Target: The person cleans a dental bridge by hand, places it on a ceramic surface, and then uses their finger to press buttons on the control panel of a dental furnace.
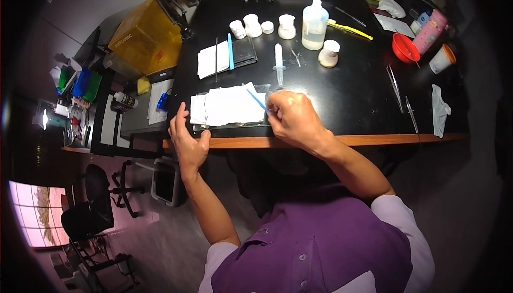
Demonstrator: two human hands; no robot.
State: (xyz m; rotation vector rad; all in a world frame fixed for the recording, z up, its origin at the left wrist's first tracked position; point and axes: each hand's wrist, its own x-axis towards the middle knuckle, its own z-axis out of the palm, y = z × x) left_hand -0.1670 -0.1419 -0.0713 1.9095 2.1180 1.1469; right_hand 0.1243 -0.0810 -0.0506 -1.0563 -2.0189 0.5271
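My right hand is closed around a thin blue stick, which slants up and left over the white paper. Its working end is too small to make out. White sheets of paper lie on a clear glass plate near the table's front edge. Beside the left end of the paper, my left hand is open, fingers raised and thumb apart. A syringe with white contents lies just beyond my right hand. Farther left, another blue stick and a thin dark tool lie across a white pad and a black case.
Several small white jars stand behind, with a clear squeeze bottle and a yellow toothbrush. At right are a red bowl, a pink bottle, tweezers and a crumpled tissue. A lamp arm rises at back left.
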